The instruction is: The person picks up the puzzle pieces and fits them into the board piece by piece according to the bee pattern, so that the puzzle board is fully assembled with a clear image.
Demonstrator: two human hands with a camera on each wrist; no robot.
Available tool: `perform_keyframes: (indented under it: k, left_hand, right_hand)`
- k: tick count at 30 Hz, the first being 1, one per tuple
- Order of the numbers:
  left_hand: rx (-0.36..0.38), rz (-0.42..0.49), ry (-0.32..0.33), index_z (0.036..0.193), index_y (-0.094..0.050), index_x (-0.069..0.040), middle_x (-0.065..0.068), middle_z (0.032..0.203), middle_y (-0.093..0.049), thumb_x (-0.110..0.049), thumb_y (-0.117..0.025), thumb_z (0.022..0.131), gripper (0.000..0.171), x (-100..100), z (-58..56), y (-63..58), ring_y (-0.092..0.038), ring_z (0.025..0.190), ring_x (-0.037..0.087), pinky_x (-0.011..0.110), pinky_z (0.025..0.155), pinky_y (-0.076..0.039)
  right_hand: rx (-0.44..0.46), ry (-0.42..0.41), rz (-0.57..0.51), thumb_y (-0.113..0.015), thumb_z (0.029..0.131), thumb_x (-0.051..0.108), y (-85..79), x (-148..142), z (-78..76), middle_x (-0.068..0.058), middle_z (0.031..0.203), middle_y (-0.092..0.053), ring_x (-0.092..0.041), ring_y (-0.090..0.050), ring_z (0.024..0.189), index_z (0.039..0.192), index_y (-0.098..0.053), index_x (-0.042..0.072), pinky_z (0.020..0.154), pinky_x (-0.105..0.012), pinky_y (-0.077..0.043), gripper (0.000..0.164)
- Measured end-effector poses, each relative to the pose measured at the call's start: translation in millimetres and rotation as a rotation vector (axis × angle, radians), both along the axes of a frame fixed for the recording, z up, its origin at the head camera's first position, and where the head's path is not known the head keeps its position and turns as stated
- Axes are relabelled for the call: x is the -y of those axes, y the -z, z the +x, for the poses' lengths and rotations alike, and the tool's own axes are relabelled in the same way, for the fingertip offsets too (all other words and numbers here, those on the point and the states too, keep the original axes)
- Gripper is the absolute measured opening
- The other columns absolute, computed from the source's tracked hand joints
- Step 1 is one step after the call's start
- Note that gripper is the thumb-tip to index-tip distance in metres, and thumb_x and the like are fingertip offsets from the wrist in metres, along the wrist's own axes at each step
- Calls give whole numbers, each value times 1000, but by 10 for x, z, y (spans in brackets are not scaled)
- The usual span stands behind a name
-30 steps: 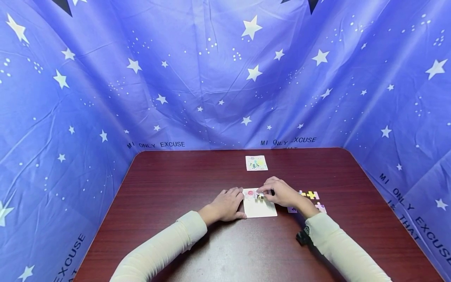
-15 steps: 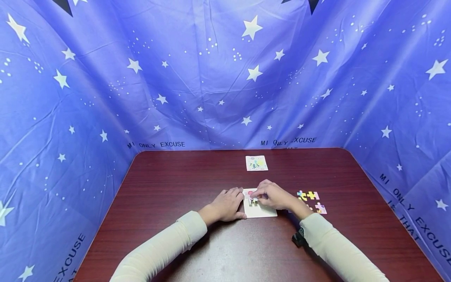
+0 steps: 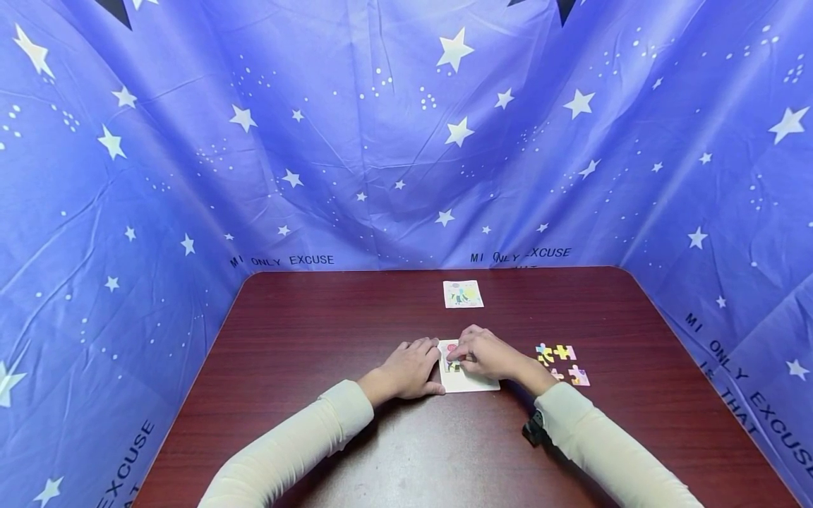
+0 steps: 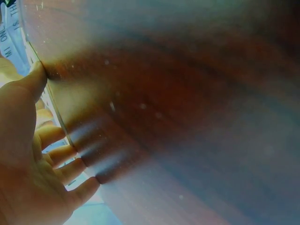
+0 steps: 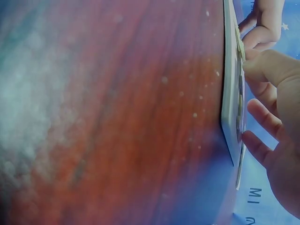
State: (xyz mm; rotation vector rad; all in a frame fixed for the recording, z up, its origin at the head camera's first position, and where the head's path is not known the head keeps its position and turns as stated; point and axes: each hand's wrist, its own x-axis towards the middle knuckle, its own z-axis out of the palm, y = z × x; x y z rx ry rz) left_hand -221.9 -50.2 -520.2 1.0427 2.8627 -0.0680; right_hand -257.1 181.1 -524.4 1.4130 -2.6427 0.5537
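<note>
A white square puzzle board [image 3: 473,382] lies mid-table, with a pinkish piece bearing a red round print [image 3: 452,347] in its far left corner. My left hand [image 3: 409,368] rests flat along the board's left edge, fingers and thumb spread; the left wrist view shows the fingertips [image 4: 96,180] down at the table. My right hand [image 3: 489,354] is over the board, thumb and forefinger pinching a small dark-and-white puzzle piece [image 3: 452,367] just below the red print. In the right wrist view the board [image 5: 228,93] is seen edge-on, and the right thumb [image 5: 267,65] hides the pinched piece.
Several loose puzzle pieces [image 3: 564,352] in yellow, pink and blue lie right of the board. A square picture card [image 3: 463,294] lies farther back on the dark red table [image 3: 330,310]. Blue starry cloth [image 3: 381,176] hangs around the table's back and sides.
The right hand has moved left and slightly nearer over the board with its piece, toward the left edge. More loose pieces now show beside the right forearm. The left hand stays put.
</note>
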Motion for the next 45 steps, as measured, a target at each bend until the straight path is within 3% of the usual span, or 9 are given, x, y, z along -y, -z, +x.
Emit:
perform_keyframes:
  k: [15,25,30,37,45]
  left_hand:
    - [2,-5,1,132,-54,-15,9,157,-46,-69,-58,90,69,-4,-11,-6,-44,146,25,44,111,-45]
    - [-20,-8,5,128,-55,-14,8,155,-48,-69,-59,90,67,1,-2,-7,-46,144,24,43,108,-47]
    - [-18,-11,7,131,-55,-14,9,156,-48,-69,-59,90,68,-6,7,7,-46,144,24,44,109,-47]
    - [-2,2,8,132,-54,-15,9,157,-46,-69,-59,90,68,-8,-1,8,-45,145,25,45,111,-45]
    - [9,5,5,131,-54,-16,8,158,-45,-70,-59,90,68,2,-14,2,-44,146,25,46,112,-44]
  right_hand:
    - [-35,-8,37,-73,83,10,9,14,-7,9,94,-77,-18,-61,96,105,-82,23,86,-36,-51,27]
    - [21,15,175,-72,88,17,-141,29,29,6,98,-72,-22,-60,106,113,-80,26,85,-40,-49,28]
    - [44,25,143,-71,89,18,-94,-34,10,6,101,-72,-18,-59,102,115,-79,25,86,-39,-49,28]
    - [92,107,45,-71,91,14,-144,-196,-18,1,100,-72,-19,-59,102,118,-77,17,91,-41,-50,27]
    - [82,173,36,-72,92,13,-171,-452,-31,1,103,-73,-24,-62,106,117,-77,13,96,-47,-51,25]
